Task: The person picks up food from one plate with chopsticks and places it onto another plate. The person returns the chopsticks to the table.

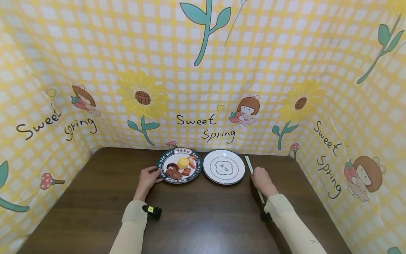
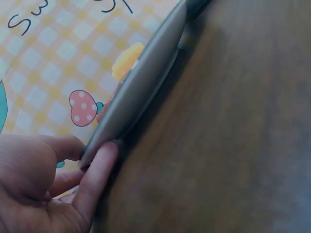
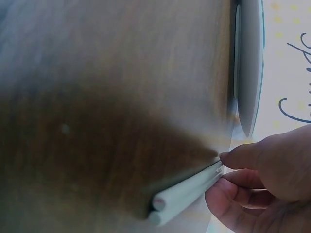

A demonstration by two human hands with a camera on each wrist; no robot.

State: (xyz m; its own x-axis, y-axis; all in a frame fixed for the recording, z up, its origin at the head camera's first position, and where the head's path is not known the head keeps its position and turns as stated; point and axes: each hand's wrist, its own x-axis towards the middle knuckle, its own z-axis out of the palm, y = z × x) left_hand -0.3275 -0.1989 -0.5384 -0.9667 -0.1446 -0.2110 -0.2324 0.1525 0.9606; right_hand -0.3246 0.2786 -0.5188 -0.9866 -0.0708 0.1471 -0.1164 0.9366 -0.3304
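My left hand point(image 1: 147, 179) pinches the left rim of a dark-rimmed plate point(image 1: 199, 165), which carries several pieces of food, among them a yellow mound point(image 1: 183, 163). In the left wrist view the thumb and fingers meet around the edge of that plate point(image 2: 141, 85). Over on the right, my right hand point(image 1: 263, 180) holds a pair of pale green chopsticks point(image 1: 248, 163) near their middle. The right wrist view shows the thumb and fingertips gripping the chopsticks point(image 3: 187, 196), whose blunt ends lie close to the tabletop.
Between the hands a white plate point(image 1: 223, 176) with a printed centre stands on the brown wooden table point(image 1: 196, 215), close beside the food plate. A yellow checked cloth point(image 1: 203, 88) with flowers and lettering hangs behind the table and along both sides. Each wrist wears a black strap.
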